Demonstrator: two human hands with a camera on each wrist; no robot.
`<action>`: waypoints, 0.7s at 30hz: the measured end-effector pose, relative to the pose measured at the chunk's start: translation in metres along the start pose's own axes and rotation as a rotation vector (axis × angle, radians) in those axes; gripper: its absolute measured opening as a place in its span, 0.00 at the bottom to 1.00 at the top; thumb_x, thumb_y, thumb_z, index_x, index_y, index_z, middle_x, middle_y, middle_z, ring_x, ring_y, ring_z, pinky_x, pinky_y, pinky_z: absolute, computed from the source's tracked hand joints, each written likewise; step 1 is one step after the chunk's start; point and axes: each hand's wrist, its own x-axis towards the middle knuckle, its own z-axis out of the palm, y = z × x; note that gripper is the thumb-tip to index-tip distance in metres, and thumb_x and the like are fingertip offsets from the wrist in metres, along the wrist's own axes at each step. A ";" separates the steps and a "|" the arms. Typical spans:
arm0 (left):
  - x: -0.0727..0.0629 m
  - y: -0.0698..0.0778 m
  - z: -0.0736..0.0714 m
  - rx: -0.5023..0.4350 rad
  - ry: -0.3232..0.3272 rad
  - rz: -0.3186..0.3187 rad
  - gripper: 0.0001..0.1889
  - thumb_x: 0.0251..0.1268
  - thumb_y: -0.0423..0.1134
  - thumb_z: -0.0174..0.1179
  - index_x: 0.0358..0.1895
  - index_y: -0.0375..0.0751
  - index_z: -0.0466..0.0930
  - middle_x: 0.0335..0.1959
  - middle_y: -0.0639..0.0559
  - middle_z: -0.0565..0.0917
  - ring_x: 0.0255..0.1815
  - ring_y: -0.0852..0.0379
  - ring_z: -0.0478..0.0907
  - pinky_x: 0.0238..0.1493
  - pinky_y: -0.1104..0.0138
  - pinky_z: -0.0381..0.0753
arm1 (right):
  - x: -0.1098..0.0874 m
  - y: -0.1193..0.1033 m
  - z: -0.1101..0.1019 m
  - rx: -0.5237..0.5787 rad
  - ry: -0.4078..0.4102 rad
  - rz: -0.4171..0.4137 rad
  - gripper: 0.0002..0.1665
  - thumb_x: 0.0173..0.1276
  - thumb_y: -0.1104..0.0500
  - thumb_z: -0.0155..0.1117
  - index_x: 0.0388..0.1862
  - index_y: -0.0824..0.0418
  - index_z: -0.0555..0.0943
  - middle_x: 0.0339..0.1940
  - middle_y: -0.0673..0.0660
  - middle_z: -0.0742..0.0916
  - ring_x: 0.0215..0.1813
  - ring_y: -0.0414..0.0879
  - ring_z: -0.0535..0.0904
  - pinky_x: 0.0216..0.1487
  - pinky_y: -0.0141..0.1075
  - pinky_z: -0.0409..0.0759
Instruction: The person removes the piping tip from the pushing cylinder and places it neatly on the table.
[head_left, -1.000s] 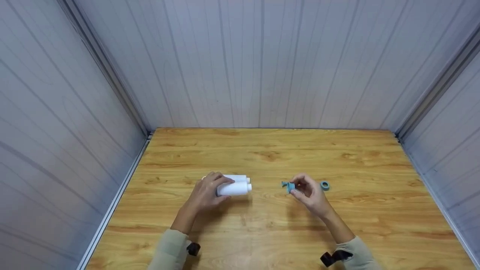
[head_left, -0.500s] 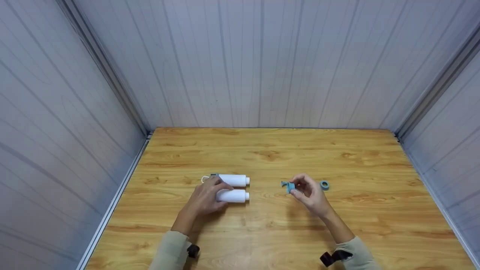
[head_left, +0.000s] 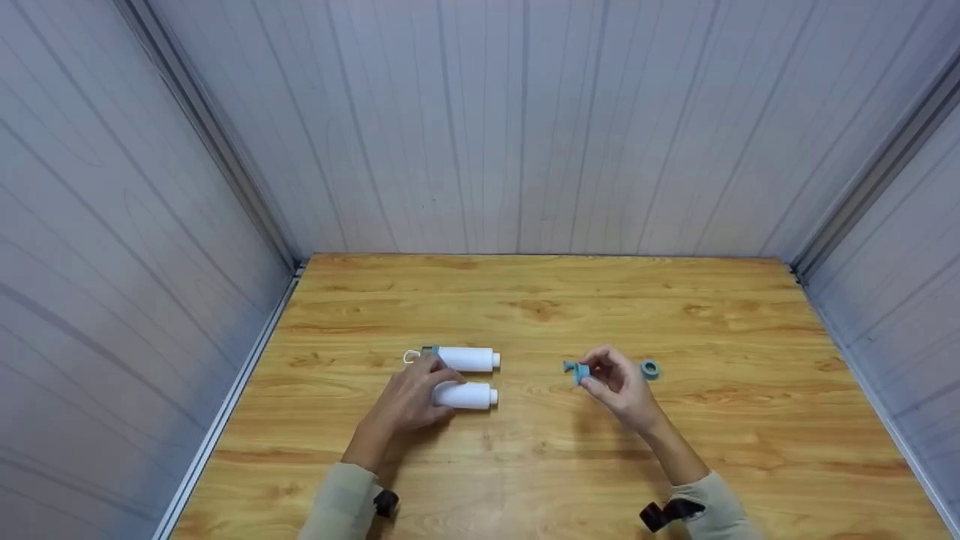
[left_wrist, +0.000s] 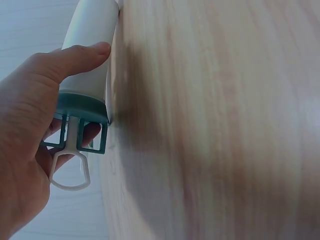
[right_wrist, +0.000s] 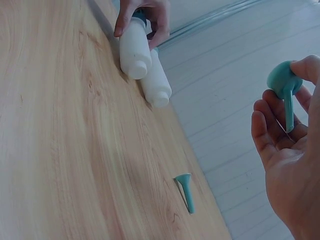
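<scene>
My left hand (head_left: pixel 409 394) grips a fat white syringe (head_left: pixel 469 395) by its rear part, close over the table. In the left wrist view a green finger-loop collar (left_wrist: pixel 82 105) and a white pull ring (left_wrist: pixel 70 187) show at its back end. A second white syringe (head_left: pixel 466 359) lies parallel just beyond it, its pull ring pointing left. With thumb and fingers, my right hand (head_left: pixel 622 390) pinches a teal nozzle (right_wrist: pixel 281 77) with a rounded cup and thin stem, held above the table.
A slim teal nozzle (right_wrist: pixel 186 192) with a flared end lies on the wooden table (head_left: pixel 525 465), left of my right hand. A teal ring-shaped piece (head_left: pixel 649 370) sits just right of that hand. Pale panels (head_left: pixel 480 135) enclose the back and sides.
My left hand has drawn its syringe towards me, away from the second one, so a gap now separates them. My right hand stays in place with the nozzle.
</scene>
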 end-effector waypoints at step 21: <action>-0.002 0.001 0.003 -0.015 -0.024 0.023 0.25 0.57 0.48 0.88 0.59 0.56 0.94 0.53 0.50 0.87 0.54 0.50 0.84 0.53 0.51 0.87 | -0.002 0.001 0.000 -0.021 0.008 0.029 0.15 0.72 0.85 0.56 0.55 0.87 0.72 0.50 0.43 0.87 0.49 0.31 0.83 0.48 0.22 0.83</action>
